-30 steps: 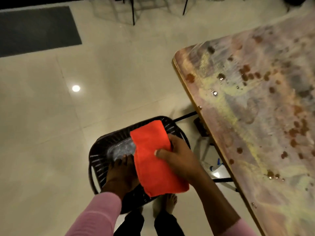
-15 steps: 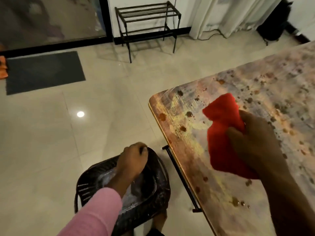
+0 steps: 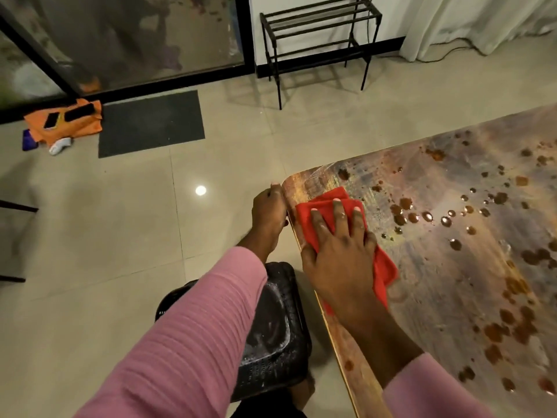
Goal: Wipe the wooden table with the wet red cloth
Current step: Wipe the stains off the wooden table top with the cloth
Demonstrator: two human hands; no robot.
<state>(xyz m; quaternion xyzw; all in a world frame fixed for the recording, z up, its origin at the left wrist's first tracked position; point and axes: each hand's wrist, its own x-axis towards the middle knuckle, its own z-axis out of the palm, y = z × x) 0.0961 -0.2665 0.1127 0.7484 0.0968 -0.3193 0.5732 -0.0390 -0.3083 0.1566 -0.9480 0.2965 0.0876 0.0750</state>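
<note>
The red cloth (image 3: 382,267) lies flat on the wooden table (image 3: 452,267) near its left corner. My right hand (image 3: 337,254) presses down on the cloth with fingers spread straight. The table top is stained with brown spots and water drops to the right of the cloth. My left hand (image 3: 269,212) holds the table's left edge at the corner, its fingers curled against the rim.
A black perforated basket (image 3: 277,336) with water in it stands on the tiled floor below the table's edge. A black metal rack (image 3: 316,40) stands by the far wall. A dark mat (image 3: 150,123) and an orange bag (image 3: 66,120) lie by the glass door.
My right hand carried the cloth from over the basket onto the table and now presses it flat near the corner. My left hand left the basket and took the table's edge.
</note>
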